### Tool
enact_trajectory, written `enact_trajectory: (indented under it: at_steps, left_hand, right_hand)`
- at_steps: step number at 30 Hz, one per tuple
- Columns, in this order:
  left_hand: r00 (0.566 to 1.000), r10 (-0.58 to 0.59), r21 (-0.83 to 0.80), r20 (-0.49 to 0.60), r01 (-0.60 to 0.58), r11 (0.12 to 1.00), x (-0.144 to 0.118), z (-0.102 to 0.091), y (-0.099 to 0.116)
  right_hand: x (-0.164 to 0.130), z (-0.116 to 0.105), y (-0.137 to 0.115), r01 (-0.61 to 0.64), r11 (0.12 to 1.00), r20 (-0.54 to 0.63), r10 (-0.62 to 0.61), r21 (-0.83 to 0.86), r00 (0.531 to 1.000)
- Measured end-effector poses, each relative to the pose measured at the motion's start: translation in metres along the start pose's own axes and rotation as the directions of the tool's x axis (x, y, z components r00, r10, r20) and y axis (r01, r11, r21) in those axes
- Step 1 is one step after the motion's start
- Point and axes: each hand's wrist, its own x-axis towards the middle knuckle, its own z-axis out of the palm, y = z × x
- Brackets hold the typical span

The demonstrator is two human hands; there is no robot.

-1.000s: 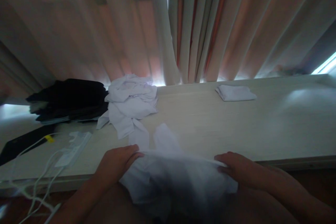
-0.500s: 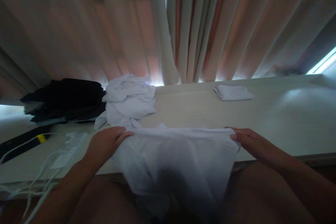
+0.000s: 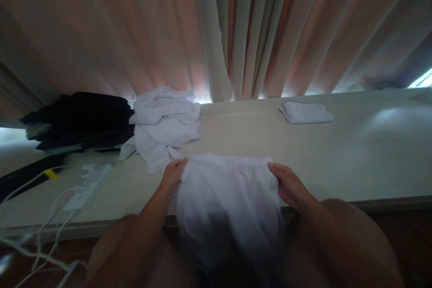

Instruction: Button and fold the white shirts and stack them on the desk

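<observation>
A white garment lies over the near edge of a pale wooden table and hangs down toward my lap. My left hand grips its upper left corner. My right hand grips its upper right corner. Both hands rest on the tabletop, about a garment's width apart. The lower part of the cloth drops below the table edge into shadow.
A crumpled pile of white clothes sits behind my left hand, with a dark pile further left. A folded white cloth lies at the back right. A white power strip and cables are at the left. Curtains hang behind.
My hands lifted the garment from my lap onto the table, spread it wide, then drew closer together, narrowing the cloth's top edge.
</observation>
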Motion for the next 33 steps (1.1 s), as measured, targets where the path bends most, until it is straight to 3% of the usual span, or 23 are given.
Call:
enact_trajectory:
  at_steps: [5, 8, 10, 14, 17, 22, 27, 33]
  left_hand:
    - [0.999, -0.039, -0.008, -0.031, 0.039, 0.999, -0.008, -0.003, -0.025]
    - [0.996, 0.006, 0.175, -0.092, 0.010, 0.985, -0.015, -0.020, -0.044]
    - [0.994, -0.024, 0.330, -0.104, 0.057, 0.942, -0.023, -0.032, -0.056]
    - [0.981, -0.187, 0.456, 0.046, 0.146, 0.878, -0.034, -0.045, -0.071]
    - [0.988, -0.121, 0.493, 0.091, 0.061, 0.868, -0.030, -0.042, -0.074]
    - [0.999, -0.042, 0.553, 0.031, 0.018, 0.833, -0.021, -0.028, -0.070]
    - [0.998, 0.021, 0.450, -0.055, 0.006, 0.893, -0.032, -0.010, -0.054]
    - [0.997, -0.003, 0.033, 0.071, 0.001, 0.999, -0.064, 0.026, -0.024]
  right_hand:
    - [0.005, 0.001, 0.015, 0.049, 0.997, -0.033, -0.052, -0.067, 0.998]
    - [0.004, 0.004, 0.016, 0.058, 0.996, -0.060, -0.062, -0.066, 0.996]
    - [0.003, 0.007, 0.017, 0.058, 0.997, -0.075, -0.063, -0.060, 0.995]
    - [0.001, 0.011, 0.023, 0.039, 0.999, -0.093, -0.042, -0.032, 0.995]
    - [0.001, 0.010, 0.028, 0.037, 0.999, -0.096, -0.037, 0.001, 0.995]
    - [0.000, 0.013, 0.030, 0.083, 0.996, -0.107, -0.081, 0.015, 0.991]
    - [-0.007, 0.017, 0.028, 0.108, 0.994, -0.133, -0.108, -0.005, 0.985]
    - [-0.015, 0.039, 0.048, 0.182, 0.981, -0.109, -0.188, -0.067, 0.976]
